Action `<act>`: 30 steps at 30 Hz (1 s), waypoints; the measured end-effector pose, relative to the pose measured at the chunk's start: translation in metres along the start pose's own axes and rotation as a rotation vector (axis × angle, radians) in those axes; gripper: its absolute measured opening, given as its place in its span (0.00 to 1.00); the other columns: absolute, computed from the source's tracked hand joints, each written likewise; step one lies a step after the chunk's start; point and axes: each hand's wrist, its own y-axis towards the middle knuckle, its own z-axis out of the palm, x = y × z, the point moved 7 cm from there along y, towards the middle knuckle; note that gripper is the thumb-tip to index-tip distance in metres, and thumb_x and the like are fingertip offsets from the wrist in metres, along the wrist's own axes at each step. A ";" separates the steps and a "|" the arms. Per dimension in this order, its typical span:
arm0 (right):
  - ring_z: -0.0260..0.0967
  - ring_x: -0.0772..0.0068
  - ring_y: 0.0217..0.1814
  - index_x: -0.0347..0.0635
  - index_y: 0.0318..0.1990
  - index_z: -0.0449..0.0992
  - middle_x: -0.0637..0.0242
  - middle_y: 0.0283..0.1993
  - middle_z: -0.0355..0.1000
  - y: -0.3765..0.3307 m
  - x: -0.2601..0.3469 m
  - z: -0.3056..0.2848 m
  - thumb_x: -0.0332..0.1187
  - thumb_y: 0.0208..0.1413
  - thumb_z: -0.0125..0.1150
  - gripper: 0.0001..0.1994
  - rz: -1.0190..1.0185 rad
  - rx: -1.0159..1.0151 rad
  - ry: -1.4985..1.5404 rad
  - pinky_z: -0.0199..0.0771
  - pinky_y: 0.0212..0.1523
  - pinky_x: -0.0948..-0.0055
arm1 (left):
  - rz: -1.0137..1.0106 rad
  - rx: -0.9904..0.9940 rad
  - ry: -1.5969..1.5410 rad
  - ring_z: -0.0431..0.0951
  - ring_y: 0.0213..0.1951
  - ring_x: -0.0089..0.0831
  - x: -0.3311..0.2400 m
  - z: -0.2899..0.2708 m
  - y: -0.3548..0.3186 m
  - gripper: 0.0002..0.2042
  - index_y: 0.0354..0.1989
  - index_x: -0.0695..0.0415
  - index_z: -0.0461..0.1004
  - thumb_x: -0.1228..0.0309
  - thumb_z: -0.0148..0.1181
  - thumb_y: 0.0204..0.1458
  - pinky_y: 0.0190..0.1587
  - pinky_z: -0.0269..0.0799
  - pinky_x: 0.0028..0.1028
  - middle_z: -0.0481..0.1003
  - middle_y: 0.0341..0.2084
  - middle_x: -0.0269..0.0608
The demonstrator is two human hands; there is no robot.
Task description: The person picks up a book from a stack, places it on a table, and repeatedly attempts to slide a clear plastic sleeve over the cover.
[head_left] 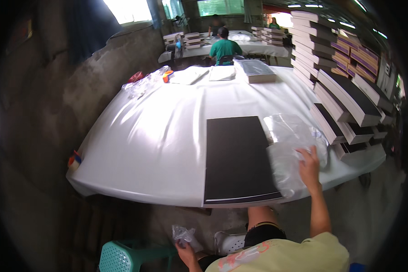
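My left hand (184,251), low beside the green stool, is closed on a crumpled piece of clear plastic film (184,233). My right hand (309,167) rests over clear plastic bags (288,156) at the right of the table, its fingers apart and slightly bent against the film. Between my hands, a flat black board or stack of black sheets (240,158) with a pale line near its front edge lies at the table's near edge. The plastic bags touch or slightly cover its right side; exactly which I cannot tell.
Tall stacks of black-topped white blocks (349,99) stand on the right. The table (136,154) has a white sheet cover. Tape rolls (167,76), plastic film and a wrapped stack (258,71) lie at its far side. A green stool (122,257) stands lower left. People sit beyond.
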 end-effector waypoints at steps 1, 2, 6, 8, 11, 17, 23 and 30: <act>0.61 0.44 0.43 0.42 0.39 0.72 0.48 0.40 0.64 -0.020 -0.032 -0.023 0.16 0.35 0.50 0.20 0.115 -0.011 0.009 0.62 0.45 0.60 | 0.043 -0.099 -0.154 0.72 0.40 0.42 -0.003 -0.002 0.005 0.14 0.41 0.62 0.70 0.76 0.54 0.43 0.42 0.67 0.33 0.71 0.38 0.55; 0.62 0.46 0.43 0.39 0.36 0.73 0.50 0.39 0.64 -0.047 -0.069 -0.035 0.16 0.36 0.50 0.16 0.324 -0.015 0.024 0.62 0.44 0.62 | 0.097 -0.133 -0.181 0.72 0.40 0.39 -0.018 -0.009 0.013 0.14 0.41 0.63 0.69 0.77 0.52 0.43 0.42 0.67 0.32 0.71 0.37 0.53; 0.64 0.56 0.42 0.35 0.33 0.72 0.54 0.38 0.65 -0.143 -0.165 -0.029 0.18 0.36 0.53 0.12 0.667 -0.057 0.253 0.64 0.42 0.67 | 0.296 -0.083 -0.521 0.71 0.39 0.32 -0.118 -0.026 0.047 0.10 0.39 0.67 0.68 0.80 0.49 0.47 0.45 0.66 0.27 0.71 0.36 0.47; 0.64 0.59 0.42 0.35 0.32 0.73 0.55 0.38 0.66 -0.142 -0.167 -0.012 0.20 0.36 0.54 0.11 0.657 -0.057 0.329 0.64 0.41 0.69 | 0.406 -0.092 -0.502 0.71 0.38 0.31 -0.175 -0.028 0.048 0.08 0.37 0.68 0.69 0.81 0.47 0.49 0.44 0.66 0.26 0.72 0.35 0.46; 0.64 0.60 0.42 0.38 0.33 0.73 0.57 0.38 0.67 -0.163 -0.173 0.040 0.26 0.38 0.56 0.10 0.623 -0.169 0.669 0.65 0.40 0.68 | 0.540 -0.049 -0.423 0.71 0.35 0.29 -0.247 -0.004 0.045 0.07 0.35 0.67 0.71 0.79 0.49 0.50 0.41 0.66 0.25 0.73 0.32 0.43; 0.63 0.58 0.40 0.46 0.39 0.72 0.64 0.37 0.67 -0.118 -0.105 0.041 0.36 0.37 0.54 0.17 0.224 -0.031 -0.302 0.62 0.37 0.62 | 0.615 0.083 -0.250 0.74 0.38 0.35 -0.281 0.072 0.064 0.10 0.38 0.65 0.73 0.76 0.51 0.47 0.42 0.67 0.28 0.74 0.34 0.47; 0.63 0.64 0.38 0.57 0.41 0.72 0.70 0.33 0.67 -0.118 -0.104 0.048 0.38 0.35 0.54 0.19 0.322 0.065 -0.285 0.61 0.39 0.63 | 0.622 -0.041 -0.084 0.75 0.34 0.41 -0.272 0.067 0.097 0.11 0.37 0.62 0.75 0.75 0.53 0.44 0.38 0.69 0.30 0.75 0.32 0.48; 0.64 0.69 0.35 0.58 0.44 0.72 0.72 0.31 0.66 -0.107 -0.092 0.050 0.40 0.35 0.53 0.22 0.142 0.101 -0.296 0.60 0.36 0.67 | 0.667 -0.073 0.070 0.74 0.39 0.44 -0.274 0.070 0.105 0.12 0.39 0.64 0.73 0.74 0.51 0.46 0.42 0.68 0.32 0.74 0.36 0.51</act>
